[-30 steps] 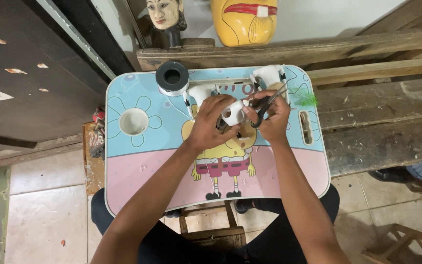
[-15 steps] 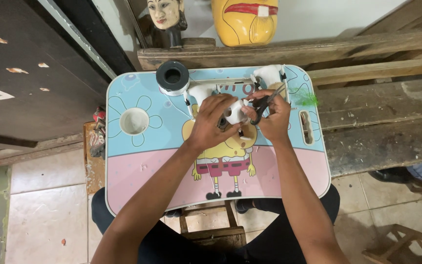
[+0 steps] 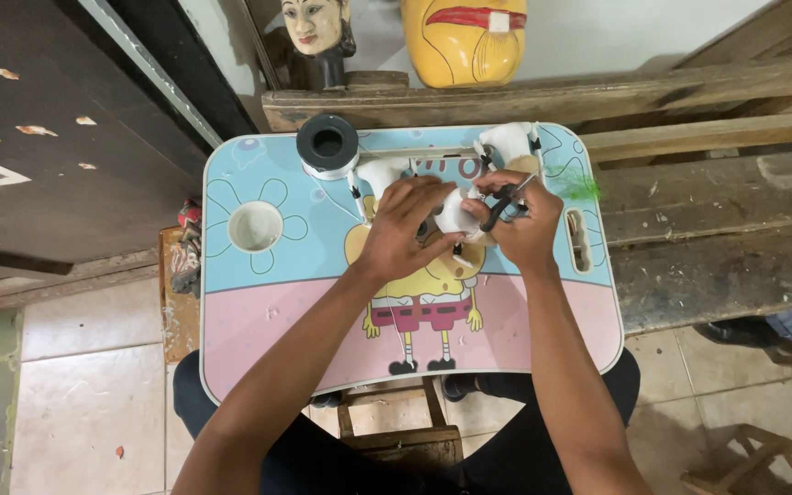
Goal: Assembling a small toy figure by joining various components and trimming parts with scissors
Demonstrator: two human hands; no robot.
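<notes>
My left hand cups a small white figure above the lap table; my right hand grips what looks like a thin brush against it. The figure seems light, hard and breakable, best held around its body

A craft workshop, seemingly for mask making: painted masks and a carved head stand on a rough, paint-flecked wooden bench, with a cartoon-printed lap table serving as worktop over a tiled floor.
</notes>
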